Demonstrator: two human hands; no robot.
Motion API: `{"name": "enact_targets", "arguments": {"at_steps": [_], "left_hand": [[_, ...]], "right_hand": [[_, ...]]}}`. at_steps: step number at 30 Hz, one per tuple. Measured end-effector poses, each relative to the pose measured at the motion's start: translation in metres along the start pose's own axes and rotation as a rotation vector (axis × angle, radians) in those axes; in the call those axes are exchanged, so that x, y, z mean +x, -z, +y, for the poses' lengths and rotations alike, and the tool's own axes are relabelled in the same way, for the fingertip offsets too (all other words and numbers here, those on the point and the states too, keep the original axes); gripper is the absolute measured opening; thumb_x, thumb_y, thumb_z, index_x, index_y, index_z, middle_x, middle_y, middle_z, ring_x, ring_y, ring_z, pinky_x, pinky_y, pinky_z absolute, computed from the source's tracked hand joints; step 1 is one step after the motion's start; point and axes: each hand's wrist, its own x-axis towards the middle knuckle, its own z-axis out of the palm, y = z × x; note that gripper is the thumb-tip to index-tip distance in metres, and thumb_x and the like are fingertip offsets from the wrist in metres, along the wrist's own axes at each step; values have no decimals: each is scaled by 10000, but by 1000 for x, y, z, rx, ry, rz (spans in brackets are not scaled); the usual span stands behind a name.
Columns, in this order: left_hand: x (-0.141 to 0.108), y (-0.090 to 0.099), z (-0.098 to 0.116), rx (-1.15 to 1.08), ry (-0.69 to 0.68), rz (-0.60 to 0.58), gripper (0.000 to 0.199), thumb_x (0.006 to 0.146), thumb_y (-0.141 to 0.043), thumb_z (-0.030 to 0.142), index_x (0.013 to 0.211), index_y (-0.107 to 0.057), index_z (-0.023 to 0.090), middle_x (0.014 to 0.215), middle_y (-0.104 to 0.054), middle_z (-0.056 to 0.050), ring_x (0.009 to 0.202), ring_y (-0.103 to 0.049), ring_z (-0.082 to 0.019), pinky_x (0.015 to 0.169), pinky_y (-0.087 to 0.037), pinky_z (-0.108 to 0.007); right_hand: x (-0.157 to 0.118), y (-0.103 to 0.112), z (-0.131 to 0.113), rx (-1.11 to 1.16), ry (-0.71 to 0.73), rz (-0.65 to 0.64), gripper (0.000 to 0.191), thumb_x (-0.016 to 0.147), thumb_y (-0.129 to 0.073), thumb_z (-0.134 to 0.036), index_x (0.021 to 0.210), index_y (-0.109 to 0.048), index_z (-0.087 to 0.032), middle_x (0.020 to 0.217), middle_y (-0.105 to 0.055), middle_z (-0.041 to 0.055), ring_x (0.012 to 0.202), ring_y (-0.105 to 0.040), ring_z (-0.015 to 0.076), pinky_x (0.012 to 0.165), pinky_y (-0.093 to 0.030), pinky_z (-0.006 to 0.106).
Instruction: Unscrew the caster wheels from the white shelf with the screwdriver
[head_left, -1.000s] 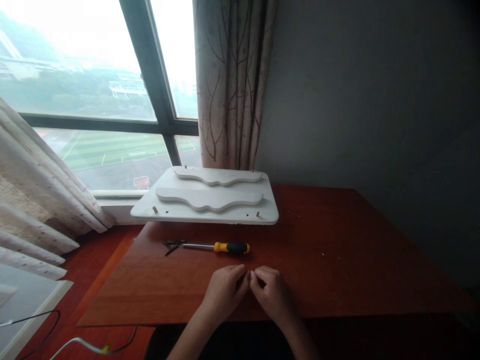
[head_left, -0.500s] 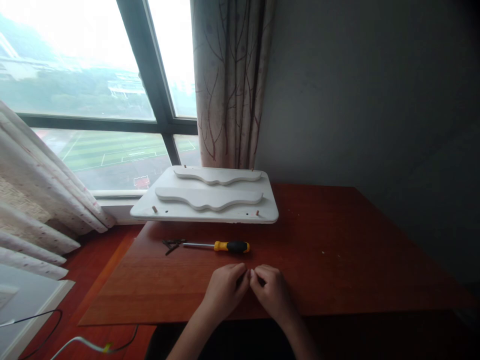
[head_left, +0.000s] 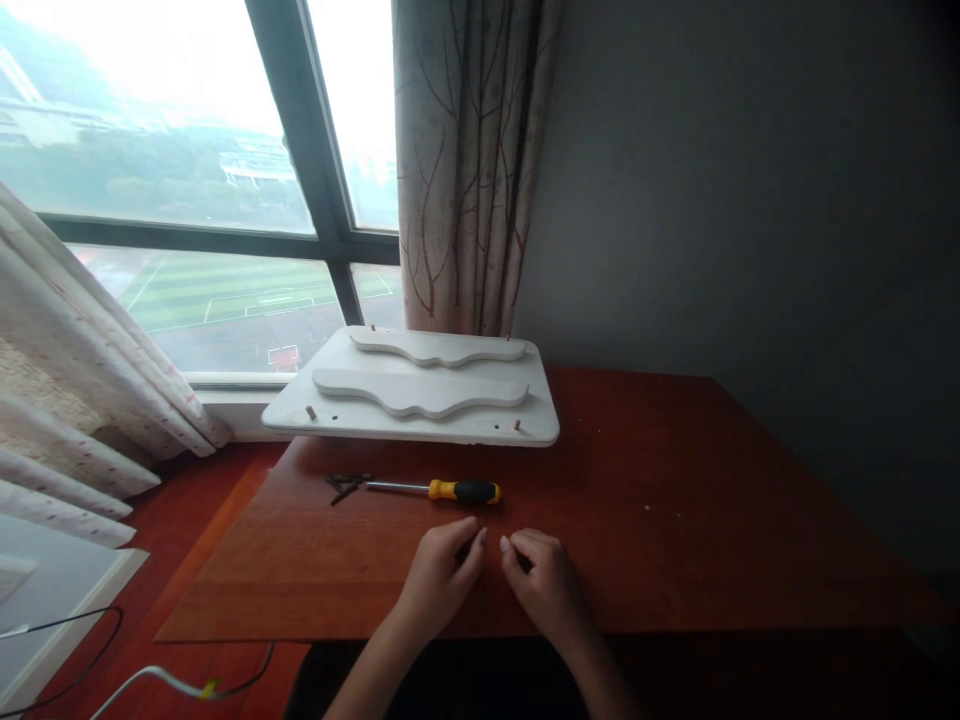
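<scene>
Near the table edge [head_left: 247, 638] — left hand [head_left: 441, 565], right hand [head_left: 544, 575], apart.

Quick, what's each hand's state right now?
Left hand: loosely closed, no object visible in it.
Right hand: loosely closed, no object visible in it.

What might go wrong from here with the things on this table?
The white board seems to reach past the left edge of the table, so a knock might shift it. The screwdriver has its tip close to the loose dark pieces; moving it carelessly could scatter them. The wooden pegs stand up from the board and could perhaps be bumped.
</scene>
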Motion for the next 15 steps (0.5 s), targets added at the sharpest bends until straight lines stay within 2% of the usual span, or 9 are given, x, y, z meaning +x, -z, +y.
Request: {"name": "enact_targets", "arguments": {"at_steps": [3, 5, 7, 9, 11, 13, 15], "left_hand": [[0, 20, -8, -81, 47, 95, 350, 980, -440, 364, 682, -467, 182, 601, -465, 29, 554, -442, -108, 559, -348, -225], [0, 42, -19, -65, 77, 180, 248, 961, -493, 393, 908, -594, 173, 756, -596, -1, 667, -551, -137, 633, -423, -231], [-1, 69, -34, -6, 124, 289, 291, 953, -503, 424, 1090, -598, 186, 947, -662, -37, 809, -620, -170, 700, -469, -249], [-2, 94, -50, 172, 193, 428, 316, 943, -511, 455, 1097, -599, 194, 985, -660, -45, 796, -621, -175, 705, -475, -267], [-4, 115, -64, 439, 244, 498, 324, 939, -513, 453, 1127, -600, 205, 1052, -647, -53, 793, -616, -184, 678, -459, -283], [-5, 126, -72, 622, 280, 488, 340, 954, -488, 438, 1190, -582, 212, 1157, -622, -65, 836, -632, -195, 659, -447, -288], [-6, 130, -76, 714, 307, 441, 360, 968, -467, 432, 1238, -562, 213, 1222, -599, -70, 877, -648, -202, 643, -444, -287]], "right_hand": [[1, 5, -3, 97, -49, -19, 418, 980, -436, -317, 581, -391, -200, 580, -471, -19, 571, -440, 108, 582, -300, 255], [1, 9, -3, 226, -102, -15, 429, 996, -432, -369, 606, -467, -195, 613, -524, -7, 600, -488, 116, 600, -348, 241], [3, 12, -1, 350, -152, 22, 402, 1003, -430, -397, 686, -561, -188, 686, -593, 10, 665, -555, 131, 639, -405, 234], [6, 14, 2, 402, -168, 82, 330, 999, -453, -394, 816, -632, -188, 803, -652, 30, 768, -608, 151, 695, -451, 240], [12, 16, 4, 369, -130, 143, 244, 985, -488, -366, 942, -661, -200, 942, -680, 51, 889, -629, 173, 774, -482, 261], [21, 16, 3, 274, -38, 170, 193, 972, -509, -313, 1025, -666, -215, 1058, -675, 67, 1004, -616, 193, 877, -488, 303], [31, 13, -1, 162, 63, 172, 196, 958, -511, -249, 1078, -664, -224, 1124, -659, 77, 1074, -590, 207, 957, -474, 350]]}}
